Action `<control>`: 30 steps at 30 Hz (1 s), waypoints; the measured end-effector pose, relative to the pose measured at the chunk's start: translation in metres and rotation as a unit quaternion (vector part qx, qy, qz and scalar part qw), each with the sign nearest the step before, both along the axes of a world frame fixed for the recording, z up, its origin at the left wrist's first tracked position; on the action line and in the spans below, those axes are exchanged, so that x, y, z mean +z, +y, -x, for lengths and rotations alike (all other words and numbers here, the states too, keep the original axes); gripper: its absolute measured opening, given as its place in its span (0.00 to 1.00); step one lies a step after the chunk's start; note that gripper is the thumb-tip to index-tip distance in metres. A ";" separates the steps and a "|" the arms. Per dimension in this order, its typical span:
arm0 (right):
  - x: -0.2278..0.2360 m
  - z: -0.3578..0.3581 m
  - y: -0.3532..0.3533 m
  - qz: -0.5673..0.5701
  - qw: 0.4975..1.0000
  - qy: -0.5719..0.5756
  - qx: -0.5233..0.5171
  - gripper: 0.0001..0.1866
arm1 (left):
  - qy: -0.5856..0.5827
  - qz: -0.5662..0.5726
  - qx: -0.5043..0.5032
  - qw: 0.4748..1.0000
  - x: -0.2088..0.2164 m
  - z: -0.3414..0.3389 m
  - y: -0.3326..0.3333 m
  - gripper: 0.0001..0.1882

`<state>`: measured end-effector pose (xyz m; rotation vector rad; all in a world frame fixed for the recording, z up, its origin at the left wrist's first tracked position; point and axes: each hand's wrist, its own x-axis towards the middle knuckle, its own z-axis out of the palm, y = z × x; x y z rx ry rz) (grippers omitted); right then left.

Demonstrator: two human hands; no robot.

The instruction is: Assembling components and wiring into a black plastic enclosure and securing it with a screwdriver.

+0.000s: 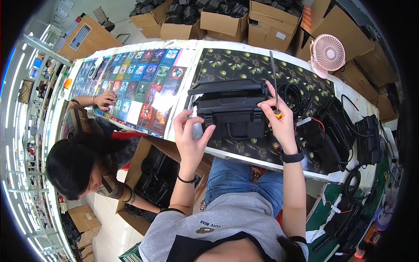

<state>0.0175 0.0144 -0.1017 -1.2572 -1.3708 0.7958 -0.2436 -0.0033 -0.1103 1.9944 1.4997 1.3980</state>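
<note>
A black plastic case (231, 111) with its lid raised sits on the table's dark patterned mat (244, 65) in front of me. My left hand (190, 133) is at the case's front left corner, fingers curled, and pinches something small that I cannot make out. My right hand (279, 115) rests on the case's right side and grips a screwdriver (274, 78) with an orange handle end, its shaft pointing away from me.
Black cabled units (331, 131) lie on the table to the right, by a pink fan (328, 52). Cardboard boxes (222, 22) line the far edge. At left another person (83, 161) reaches into a box (155, 174) of black parts, one hand on colourful cards (139, 83).
</note>
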 end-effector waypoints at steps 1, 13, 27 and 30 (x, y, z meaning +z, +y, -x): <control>-0.001 0.001 0.000 -0.002 1.000 0.014 0.005 0.08 | 0.027 -0.013 -0.002 1.000 0.000 0.003 0.001 0.10; -0.006 -0.001 -0.003 -0.007 0.999 0.036 -0.004 0.07 | 0.014 -0.031 -0.092 0.995 0.001 0.003 0.010 0.39; -0.003 0.011 -0.022 -0.037 0.992 -0.087 -0.083 0.18 | 0.002 -0.010 -0.189 0.982 -0.020 0.007 0.021 0.48; -0.002 0.000 -0.019 0.001 0.995 -0.084 -0.049 0.17 | 0.011 -0.032 -0.185 0.982 -0.019 0.007 0.017 0.46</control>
